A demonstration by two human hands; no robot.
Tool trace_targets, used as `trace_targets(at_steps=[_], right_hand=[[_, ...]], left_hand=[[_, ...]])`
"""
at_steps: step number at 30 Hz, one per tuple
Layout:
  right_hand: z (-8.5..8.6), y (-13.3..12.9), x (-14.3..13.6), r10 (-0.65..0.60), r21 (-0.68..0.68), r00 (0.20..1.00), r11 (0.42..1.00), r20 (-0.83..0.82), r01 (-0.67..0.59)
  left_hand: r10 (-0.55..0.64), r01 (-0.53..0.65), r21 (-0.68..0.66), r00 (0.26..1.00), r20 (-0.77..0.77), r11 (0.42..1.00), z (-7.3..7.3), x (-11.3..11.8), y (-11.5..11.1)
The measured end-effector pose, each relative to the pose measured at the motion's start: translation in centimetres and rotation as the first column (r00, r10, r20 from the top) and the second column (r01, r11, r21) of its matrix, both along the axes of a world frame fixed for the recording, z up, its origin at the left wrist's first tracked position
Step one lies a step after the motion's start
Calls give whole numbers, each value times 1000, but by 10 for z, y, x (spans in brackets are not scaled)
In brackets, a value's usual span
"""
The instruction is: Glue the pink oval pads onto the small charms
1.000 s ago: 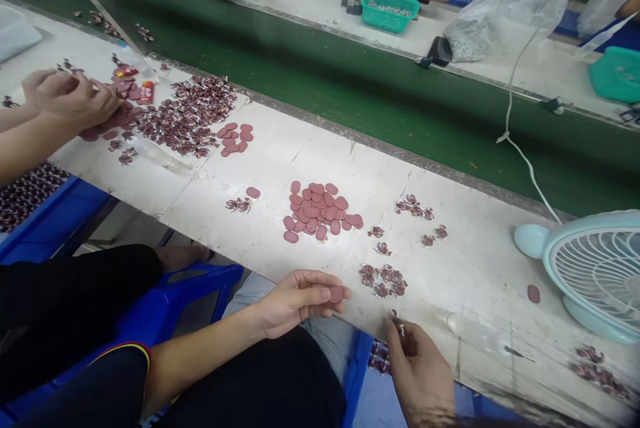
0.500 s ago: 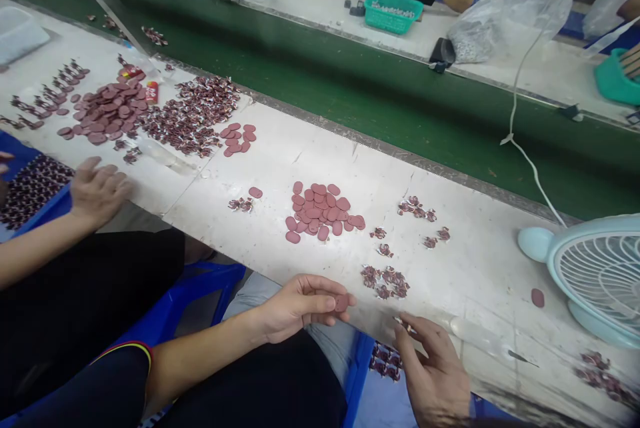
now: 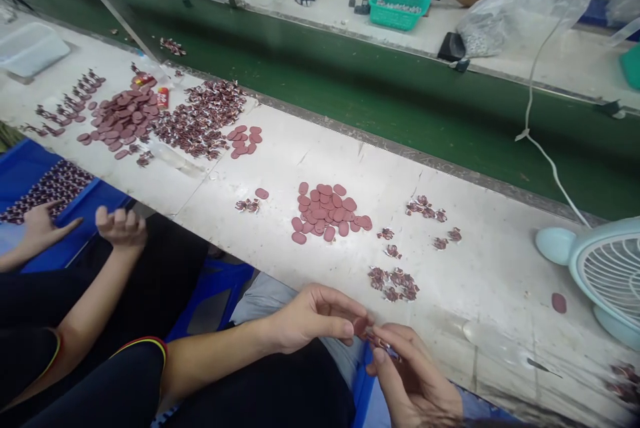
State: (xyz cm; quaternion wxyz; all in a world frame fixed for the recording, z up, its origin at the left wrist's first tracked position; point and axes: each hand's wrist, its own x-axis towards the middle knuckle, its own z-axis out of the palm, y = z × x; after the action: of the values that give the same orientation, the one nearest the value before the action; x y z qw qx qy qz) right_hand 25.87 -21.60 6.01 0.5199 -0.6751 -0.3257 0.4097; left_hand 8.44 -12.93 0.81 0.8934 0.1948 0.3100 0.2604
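Note:
My left hand [image 3: 320,321] pinches a reddish-brown oval disc [image 3: 359,328] between thumb and fingers, just off the table's near edge. Close against it, my right hand [image 3: 413,371] grips a small painted figure [image 3: 385,347], dark red and white, with the two pieces meeting or nearly so. Fingers partly hide both parts. Ahead on the white table [image 3: 280,261] lies a loose pile of oval discs [image 3: 330,211]. Small painted figures [image 3: 394,283] sit in a cluster near my right hand, and a further group of figures [image 3: 426,208] lies farther back.
A light blue fan [image 3: 607,275] and a clear plastic bottle [image 3: 495,341] with a dark tip are on the right. To the left, a co-worker's hands [image 3: 123,228] hover by a blue crate [image 3: 107,201]. Beyond runs a green belt [image 3: 300,81]; people work across it.
My two hands have come together, bringing the small figure up to the disc. The co-worker's hand at left has pulled back from the table edge. The view has shifted slightly.

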Motion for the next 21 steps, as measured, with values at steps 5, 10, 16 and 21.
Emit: trace_targets(at_steps=[5, 10, 16, 21], right_hand=[[0, 2, -3, -62, -118, 996, 991, -64, 54], [6, 6, -1, -61, -203, 994, 978, -96, 40], [20, 14, 0, -119, -286, 988, 954, -101, 86], [24, 16, -2, -140, -275, 990, 953, -19, 129]], left_hand=[[15, -15, 8, 1000, 19, 1000, -4, 2, -5], [30, -31, 52, 999, 18, 998, -3, 2, -4], [3, 5, 126, 998, -68, 992, 8, 3, 1], [52, -33, 168, 993, -109, 985, 10, 6, 1]])
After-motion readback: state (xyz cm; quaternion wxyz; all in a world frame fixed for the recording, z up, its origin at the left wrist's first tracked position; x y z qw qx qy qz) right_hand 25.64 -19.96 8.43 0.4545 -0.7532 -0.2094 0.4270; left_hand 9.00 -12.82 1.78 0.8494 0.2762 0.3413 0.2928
